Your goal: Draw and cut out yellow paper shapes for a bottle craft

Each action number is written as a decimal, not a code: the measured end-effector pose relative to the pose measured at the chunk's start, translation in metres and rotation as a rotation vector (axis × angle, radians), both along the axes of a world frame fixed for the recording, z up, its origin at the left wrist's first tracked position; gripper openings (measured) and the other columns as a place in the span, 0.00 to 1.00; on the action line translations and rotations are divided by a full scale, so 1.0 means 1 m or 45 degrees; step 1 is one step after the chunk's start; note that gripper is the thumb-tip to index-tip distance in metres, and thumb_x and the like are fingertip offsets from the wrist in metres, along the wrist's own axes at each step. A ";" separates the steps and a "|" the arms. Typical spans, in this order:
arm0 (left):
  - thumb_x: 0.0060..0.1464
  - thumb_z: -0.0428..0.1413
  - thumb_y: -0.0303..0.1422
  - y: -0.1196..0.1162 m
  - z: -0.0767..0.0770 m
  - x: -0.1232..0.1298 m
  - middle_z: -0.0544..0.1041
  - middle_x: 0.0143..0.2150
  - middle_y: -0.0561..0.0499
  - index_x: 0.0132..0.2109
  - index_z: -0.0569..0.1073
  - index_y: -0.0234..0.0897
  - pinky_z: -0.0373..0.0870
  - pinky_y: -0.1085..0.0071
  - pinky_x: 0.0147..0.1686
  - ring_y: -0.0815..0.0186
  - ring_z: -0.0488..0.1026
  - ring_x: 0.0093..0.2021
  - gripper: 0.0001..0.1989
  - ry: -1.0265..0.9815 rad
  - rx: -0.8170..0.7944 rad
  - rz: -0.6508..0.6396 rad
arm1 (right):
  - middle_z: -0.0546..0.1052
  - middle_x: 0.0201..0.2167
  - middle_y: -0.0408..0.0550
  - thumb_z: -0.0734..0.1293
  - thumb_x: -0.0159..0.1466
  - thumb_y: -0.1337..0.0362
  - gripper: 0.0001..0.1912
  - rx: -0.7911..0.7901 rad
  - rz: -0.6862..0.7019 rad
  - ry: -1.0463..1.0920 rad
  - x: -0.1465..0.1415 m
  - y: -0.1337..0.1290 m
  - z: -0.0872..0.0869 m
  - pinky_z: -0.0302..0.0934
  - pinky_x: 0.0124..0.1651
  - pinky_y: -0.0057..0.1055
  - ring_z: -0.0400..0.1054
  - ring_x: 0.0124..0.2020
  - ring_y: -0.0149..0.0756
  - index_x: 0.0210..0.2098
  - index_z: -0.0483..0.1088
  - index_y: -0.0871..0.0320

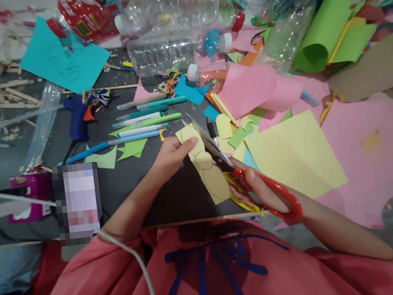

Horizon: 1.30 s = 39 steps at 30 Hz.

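Between thumb and fingers, my left hand (174,155) pinches the upper end of a pale yellow paper strip (215,181) with rounded shapes drawn on it in pencil. My right hand (258,190) grips a pair of scissors (275,190) by the red handles. The blades lie along the strip's right edge, pointing up and away from me; whether they are closed on paper I cannot tell. Near the right hand hang some darker yellow scraps (246,204). A small rounded yellow cutout (224,125) lies just past the scissors.
Several markers (143,120) lie ahead, with a blue glue gun (77,118) to their left. Plastic bottles (164,54) line the back. A yellow sheet (296,155) rests on pink paper (367,147) at right, where another person's arm (375,65) reaches in. A phone (80,198) with a cable sits left.
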State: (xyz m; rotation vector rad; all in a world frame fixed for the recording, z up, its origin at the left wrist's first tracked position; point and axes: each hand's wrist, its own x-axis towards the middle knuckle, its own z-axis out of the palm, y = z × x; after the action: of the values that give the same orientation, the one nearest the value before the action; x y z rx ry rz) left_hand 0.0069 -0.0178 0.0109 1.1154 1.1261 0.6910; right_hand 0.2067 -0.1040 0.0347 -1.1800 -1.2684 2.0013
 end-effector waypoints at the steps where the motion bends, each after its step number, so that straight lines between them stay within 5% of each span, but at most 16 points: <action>1: 0.45 0.58 0.43 0.000 -0.001 0.000 0.75 0.22 0.51 0.23 0.74 0.34 0.65 0.73 0.28 0.68 0.69 0.25 0.16 -0.008 -0.010 0.004 | 0.59 0.20 0.37 0.52 0.64 0.32 0.29 -0.004 -0.004 0.026 0.000 0.000 0.000 0.48 0.19 0.29 0.48 0.17 0.27 0.35 0.58 0.52; 11: 0.43 0.60 0.44 0.000 0.000 0.001 0.79 0.27 0.47 0.25 0.76 0.33 0.71 0.70 0.34 0.62 0.76 0.31 0.17 -0.076 -0.137 0.032 | 0.54 0.20 0.33 0.56 0.63 0.33 0.32 -0.041 -0.012 0.088 0.001 0.000 0.000 0.39 0.17 0.26 0.44 0.16 0.24 0.47 0.60 0.55; 23: 0.42 0.58 0.46 0.003 0.002 0.001 0.73 0.16 0.50 0.21 0.71 0.35 0.72 0.69 0.26 0.62 0.76 0.23 0.17 -0.079 -0.186 -0.011 | 0.56 0.19 0.34 0.56 0.63 0.33 0.32 -0.038 -0.004 -0.064 0.010 -0.002 0.003 0.38 0.17 0.25 0.45 0.16 0.24 0.45 0.63 0.55; 39: 0.45 0.58 0.42 0.009 0.001 -0.003 0.82 0.28 0.44 0.24 0.76 0.32 0.74 0.70 0.31 0.61 0.80 0.30 0.15 -0.063 -0.184 -0.038 | 0.56 0.22 0.35 0.55 0.63 0.32 0.32 0.002 0.001 -0.221 0.025 -0.004 0.002 0.41 0.17 0.25 0.45 0.17 0.24 0.46 0.63 0.54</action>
State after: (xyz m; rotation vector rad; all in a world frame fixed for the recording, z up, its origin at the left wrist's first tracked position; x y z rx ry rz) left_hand 0.0039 -0.0086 0.0122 0.9856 1.0976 0.6015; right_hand 0.2313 -0.1079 0.0370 -1.3775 -1.3529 1.9318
